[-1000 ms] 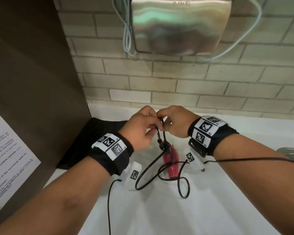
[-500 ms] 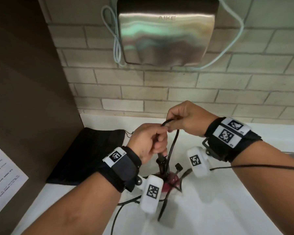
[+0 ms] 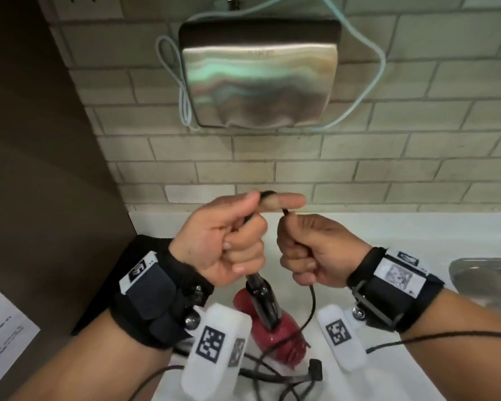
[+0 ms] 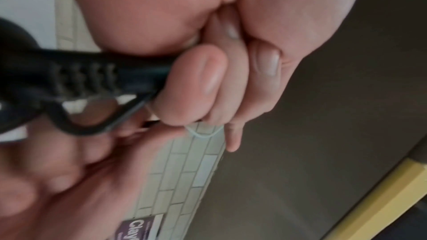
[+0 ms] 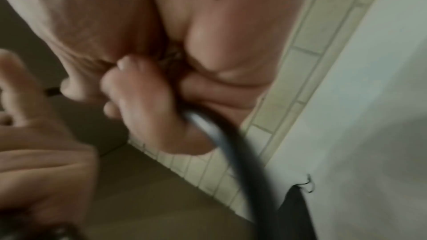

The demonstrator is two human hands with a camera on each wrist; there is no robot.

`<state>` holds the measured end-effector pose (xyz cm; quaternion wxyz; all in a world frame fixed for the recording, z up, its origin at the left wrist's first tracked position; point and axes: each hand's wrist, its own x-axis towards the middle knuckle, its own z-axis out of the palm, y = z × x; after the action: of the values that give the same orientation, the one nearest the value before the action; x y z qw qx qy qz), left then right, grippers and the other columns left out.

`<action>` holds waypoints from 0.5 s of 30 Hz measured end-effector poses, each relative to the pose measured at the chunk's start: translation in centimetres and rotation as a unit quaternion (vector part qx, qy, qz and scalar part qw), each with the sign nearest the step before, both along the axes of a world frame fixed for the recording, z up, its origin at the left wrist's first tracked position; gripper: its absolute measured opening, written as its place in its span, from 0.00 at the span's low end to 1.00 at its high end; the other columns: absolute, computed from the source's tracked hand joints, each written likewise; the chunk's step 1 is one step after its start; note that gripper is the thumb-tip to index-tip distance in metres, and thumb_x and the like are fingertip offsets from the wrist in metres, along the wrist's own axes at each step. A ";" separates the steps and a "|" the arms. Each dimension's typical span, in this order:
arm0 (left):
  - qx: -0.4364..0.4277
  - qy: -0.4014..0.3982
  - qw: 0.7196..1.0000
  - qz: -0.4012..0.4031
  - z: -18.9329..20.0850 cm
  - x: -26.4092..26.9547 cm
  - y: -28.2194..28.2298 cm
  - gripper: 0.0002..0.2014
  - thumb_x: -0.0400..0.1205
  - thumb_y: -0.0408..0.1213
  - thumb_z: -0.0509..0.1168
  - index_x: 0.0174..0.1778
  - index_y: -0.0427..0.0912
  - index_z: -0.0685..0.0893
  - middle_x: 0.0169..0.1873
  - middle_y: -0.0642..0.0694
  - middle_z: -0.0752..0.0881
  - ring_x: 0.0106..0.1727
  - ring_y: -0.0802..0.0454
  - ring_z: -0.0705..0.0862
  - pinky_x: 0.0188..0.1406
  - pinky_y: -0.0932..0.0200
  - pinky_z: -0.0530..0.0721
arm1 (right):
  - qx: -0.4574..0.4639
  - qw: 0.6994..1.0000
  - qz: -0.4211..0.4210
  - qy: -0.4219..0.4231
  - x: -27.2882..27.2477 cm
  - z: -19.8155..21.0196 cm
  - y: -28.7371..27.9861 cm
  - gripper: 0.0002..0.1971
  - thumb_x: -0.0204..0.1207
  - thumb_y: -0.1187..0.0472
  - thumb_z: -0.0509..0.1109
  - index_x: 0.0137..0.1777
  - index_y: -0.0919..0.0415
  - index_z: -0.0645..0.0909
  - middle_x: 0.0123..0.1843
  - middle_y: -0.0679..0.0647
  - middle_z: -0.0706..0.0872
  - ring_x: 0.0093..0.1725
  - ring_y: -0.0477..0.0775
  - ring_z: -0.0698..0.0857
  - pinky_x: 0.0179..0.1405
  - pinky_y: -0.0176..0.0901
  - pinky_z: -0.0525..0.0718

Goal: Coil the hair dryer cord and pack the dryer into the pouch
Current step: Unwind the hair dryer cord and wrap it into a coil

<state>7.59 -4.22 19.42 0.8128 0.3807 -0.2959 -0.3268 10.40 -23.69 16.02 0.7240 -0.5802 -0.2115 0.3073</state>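
A red hair dryer (image 3: pixel 275 334) hangs nozzle-down just above the white counter (image 3: pixel 373 227), its black handle (image 3: pixel 262 296) pointing up. My left hand (image 3: pixel 229 244) grips the black cord (image 3: pixel 311 308) where it leaves the handle, with a loop over the straight index finger. In the left wrist view the ribbed cord end (image 4: pixel 87 76) runs into my curled left fingers (image 4: pixel 191 87). My right hand (image 3: pixel 310 253) is fisted round the cord just to the right; the cord (image 5: pixel 233 152) trails down from it. The rest of the cord lies loose under the dryer. The black pouch (image 3: pixel 145 244) lies flat at the left, mostly hidden by my left wrist.
A steel hand dryer (image 3: pixel 259 73) with a pale cable hangs on the brick wall above. A dark brown partition (image 3: pixel 41 169) closes the left side, with a printed sheet (image 3: pixel 0 334) on it. A steel sink rim (image 3: pixel 486 273) shows at the right.
Both hands have risen with the dryer. The right hand, which was above the left, has come down level with it on its right side. A loop now lies over my left index finger.
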 end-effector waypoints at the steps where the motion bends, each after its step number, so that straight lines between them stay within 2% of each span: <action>1: -0.015 0.000 1.000 0.007 0.5 0.0 0.5 0.25 0.85 0.43 0.59 0.75 0.32 0.71 0.17 0.51 0.61 0.15 0.56 0.54 0.17 0.63 0.61 | -0.035 0.999 -0.020 -0.004 0.0 -0.6 -0.2 0.20 0.75 0.48 0.71 0.29 0.58 0.71 0.23 0.51 0.66 0.19 0.46 0.60 0.20 0.35 0.61; 3: -0.024 0.003 0.999 0.032 1.2 -0.1 1.6 0.25 0.85 0.42 0.58 0.76 0.33 0.69 0.17 0.51 0.62 0.15 0.56 0.55 0.16 0.63 0.60 | -0.127 0.987 -0.085 -0.050 0.3 -1.1 -0.9 0.22 0.82 0.55 0.66 0.26 0.59 0.69 0.21 0.52 0.70 0.20 0.47 0.59 0.24 0.42 0.54; 5: -0.002 -0.003 0.996 0.091 1.5 -0.2 2.0 0.24 0.85 0.43 0.56 0.76 0.37 0.71 0.16 0.51 0.67 0.15 0.56 0.54 0.16 0.64 0.58 | -0.214 0.958 -0.129 -0.139 0.4 -0.1 -0.8 0.24 0.81 0.47 0.65 0.26 0.58 0.71 0.20 0.52 0.69 0.20 0.50 0.61 0.24 0.41 0.58; 6: 0.015 -0.008 0.991 0.135 1.5 -0.3 1.9 0.24 0.84 0.44 0.55 0.75 0.40 0.72 0.18 0.51 0.73 0.15 0.57 0.55 0.17 0.65 0.57 | -0.272 0.932 -0.128 -0.204 0.2 0.6 -0.4 0.24 0.82 0.45 0.63 0.27 0.58 0.74 0.20 0.48 0.70 0.20 0.48 0.65 0.25 0.40 0.62; 8: 0.033 -0.018 0.974 0.224 1.7 -0.1 1.3 0.23 0.84 0.44 0.53 0.74 0.40 0.74 0.25 0.50 0.84 0.14 0.58 0.64 0.17 0.67 0.59 | -0.371 0.866 -0.096 -0.321 -0.5 1.6 1.0 0.24 0.84 0.44 0.57 0.31 0.55 0.81 0.24 0.43 0.76 0.25 0.43 0.74 0.30 0.40 0.70; 9: 0.035 -0.020 0.965 0.259 1.9 0.1 1.0 0.24 0.84 0.44 0.53 0.74 0.39 0.74 0.29 0.49 0.88 0.15 0.57 0.70 0.16 0.67 0.64 | -0.392 0.847 -0.071 -0.351 -1.1 1.9 1.7 0.24 0.85 0.44 0.55 0.33 0.53 0.83 0.27 0.42 0.79 0.29 0.41 0.77 0.34 0.38 0.72; 10: 0.035 -0.017 0.957 0.287 2.0 0.3 0.7 0.24 0.83 0.44 0.54 0.73 0.37 0.74 0.34 0.47 0.90 0.18 0.56 0.77 0.16 0.66 0.70 | -0.398 0.841 -0.048 -0.363 -1.8 2.1 2.3 0.23 0.85 0.44 0.55 0.34 0.52 0.83 0.28 0.41 0.80 0.31 0.40 0.79 0.36 0.35 0.72; 12: 0.034 -0.016 0.944 0.327 1.9 0.6 0.5 0.24 0.83 0.44 0.56 0.72 0.33 0.74 0.44 0.42 0.92 0.29 0.52 0.88 0.25 0.61 0.84 | -0.398 0.834 -0.030 -0.382 -2.7 2.1 2.9 0.22 0.86 0.46 0.55 0.37 0.52 0.84 0.27 0.38 0.82 0.32 0.36 0.80 0.37 0.31 0.72; 14: 0.025 -0.019 0.934 0.356 1.5 0.9 0.4 0.21 0.86 0.40 0.56 0.71 0.31 0.73 0.51 0.37 0.91 0.44 0.45 0.91 0.43 0.56 0.90 | -0.397 0.818 -0.041 -0.415 -3.1 2.0 3.1 0.21 0.86 0.47 0.55 0.42 0.57 0.85 0.34 0.42 0.87 0.37 0.40 0.83 0.43 0.38 0.78; 15: 0.024 -0.023 0.929 0.369 1.1 1.1 0.4 0.20 0.87 0.39 0.55 0.71 0.31 0.73 0.54 0.35 0.90 0.50 0.41 0.91 0.50 0.53 0.89 | -0.394 0.812 -0.049 -0.428 -3.2 1.9 3.1 0.21 0.86 0.48 0.56 0.43 0.59 0.85 0.37 0.47 0.89 0.41 0.47 0.85 0.46 0.45 0.81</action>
<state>8.64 -3.84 20.57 0.8598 0.4895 -0.1452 -0.0025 7.16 -20.56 17.93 0.2831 -0.8983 -0.3324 0.0490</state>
